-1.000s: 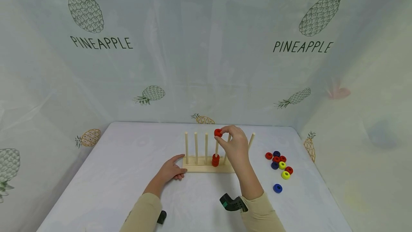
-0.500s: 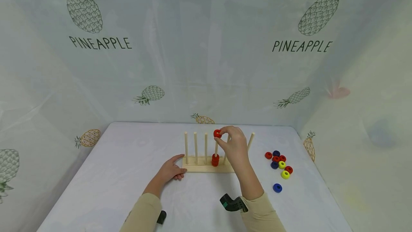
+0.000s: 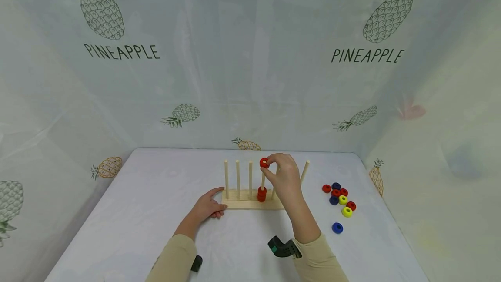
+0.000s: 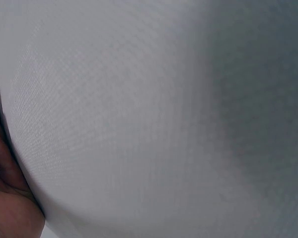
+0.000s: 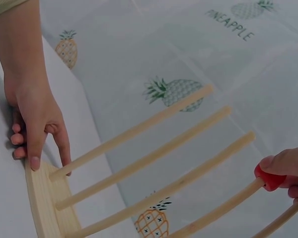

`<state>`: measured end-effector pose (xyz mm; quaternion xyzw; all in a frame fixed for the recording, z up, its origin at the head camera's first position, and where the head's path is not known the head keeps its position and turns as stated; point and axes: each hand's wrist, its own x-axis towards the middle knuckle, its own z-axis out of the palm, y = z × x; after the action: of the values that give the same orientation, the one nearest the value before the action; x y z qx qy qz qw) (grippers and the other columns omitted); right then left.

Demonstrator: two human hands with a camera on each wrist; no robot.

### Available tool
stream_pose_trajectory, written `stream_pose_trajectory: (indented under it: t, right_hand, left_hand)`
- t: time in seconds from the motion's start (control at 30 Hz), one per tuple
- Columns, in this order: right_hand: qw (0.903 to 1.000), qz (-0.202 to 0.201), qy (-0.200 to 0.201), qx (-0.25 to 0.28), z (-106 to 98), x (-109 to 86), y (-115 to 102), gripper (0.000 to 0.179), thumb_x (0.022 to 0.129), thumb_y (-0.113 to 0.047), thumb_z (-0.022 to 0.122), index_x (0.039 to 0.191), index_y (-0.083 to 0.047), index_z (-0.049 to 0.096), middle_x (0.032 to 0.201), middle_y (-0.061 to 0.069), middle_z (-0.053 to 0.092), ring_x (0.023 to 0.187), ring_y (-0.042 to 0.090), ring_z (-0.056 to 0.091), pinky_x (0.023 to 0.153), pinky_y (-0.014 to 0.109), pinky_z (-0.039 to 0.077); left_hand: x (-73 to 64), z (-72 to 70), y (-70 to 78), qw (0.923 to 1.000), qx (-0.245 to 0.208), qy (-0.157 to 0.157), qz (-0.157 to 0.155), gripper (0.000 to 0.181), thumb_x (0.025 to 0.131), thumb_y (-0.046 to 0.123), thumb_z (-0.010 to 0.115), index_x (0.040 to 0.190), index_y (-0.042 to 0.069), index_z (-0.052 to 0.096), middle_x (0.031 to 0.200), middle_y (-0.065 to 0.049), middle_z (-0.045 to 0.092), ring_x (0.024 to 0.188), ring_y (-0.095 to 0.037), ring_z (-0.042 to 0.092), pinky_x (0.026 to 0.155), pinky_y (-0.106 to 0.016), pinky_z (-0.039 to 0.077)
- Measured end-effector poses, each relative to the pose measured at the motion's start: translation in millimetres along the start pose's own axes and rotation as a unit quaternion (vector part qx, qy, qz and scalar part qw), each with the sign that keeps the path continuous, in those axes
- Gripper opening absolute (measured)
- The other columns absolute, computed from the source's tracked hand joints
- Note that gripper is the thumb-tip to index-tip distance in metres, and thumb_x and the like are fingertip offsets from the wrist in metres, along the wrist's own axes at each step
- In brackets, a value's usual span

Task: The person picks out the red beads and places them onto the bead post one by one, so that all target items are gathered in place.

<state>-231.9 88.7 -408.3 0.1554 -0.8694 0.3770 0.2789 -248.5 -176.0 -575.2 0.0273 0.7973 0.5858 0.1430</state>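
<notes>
A wooden peg stand (image 3: 242,205) with a row of upright pegs rests on the table. My left hand (image 3: 206,206) holds its left end, thumb at the front edge and index finger behind, as the right wrist view also shows. Between thumb and fingertips, my right hand (image 3: 287,176) pinches a red ring (image 5: 270,179) at the tip of a peg. In the head view the peg's pale end shows in the ring's hole. Lower on that same peg sits a stack of red rings (image 3: 262,194). The right forearm and hand hide the stand's right part.
Loose red, yellow and dark blue rings lie in a cluster right of the stand, among them a yellow ring (image 3: 347,212). A blue ring (image 3: 337,228) lies apart, nearer the front. Behind the white table (image 3: 168,164) hangs a pineapple-print sheet (image 3: 250,77).
The red ring in my right hand has tilted and shifted slightly, and the peg's tip now shows in its hole. My left hand has stayed on the stand's end.
</notes>
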Motion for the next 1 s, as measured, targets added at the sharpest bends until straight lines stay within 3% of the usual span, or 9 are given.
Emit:
stream_pose_trajectory:
  t: [0.63,1.0]
  right_hand:
    - [0.9994,-0.028,0.017,-0.004,-0.2,0.7,3.7,0.020,0.073,-0.001,0.085,0.082,-0.005,0.068,0.093,0.008,0.070,0.095,0.027,0.060,0.088,0.040,0.048]
    - [0.9984,0.011,0.009,0.055,-13.5,-4.2,-2.4,0.017,0.078,-0.005,0.083,0.091,-0.006,0.072,0.106,0.004,0.068,0.106,0.024,0.059,0.096,0.041,0.046]
  left_hand:
    - [-0.4,-0.1,0.4,1.0000,-0.002,-0.004,0.001,0.074,0.085,0.008,0.076,0.148,0.003,0.037,0.064,-0.009,0.067,0.050,-0.015,0.062,0.047,-0.024,0.048]
    - [0.8,-0.2,-0.4,1.0000,0.003,-0.004,0.000,0.074,0.086,0.009,0.076,0.149,0.004,0.036,0.064,-0.009,0.067,0.050,-0.014,0.062,0.046,-0.023,0.047]
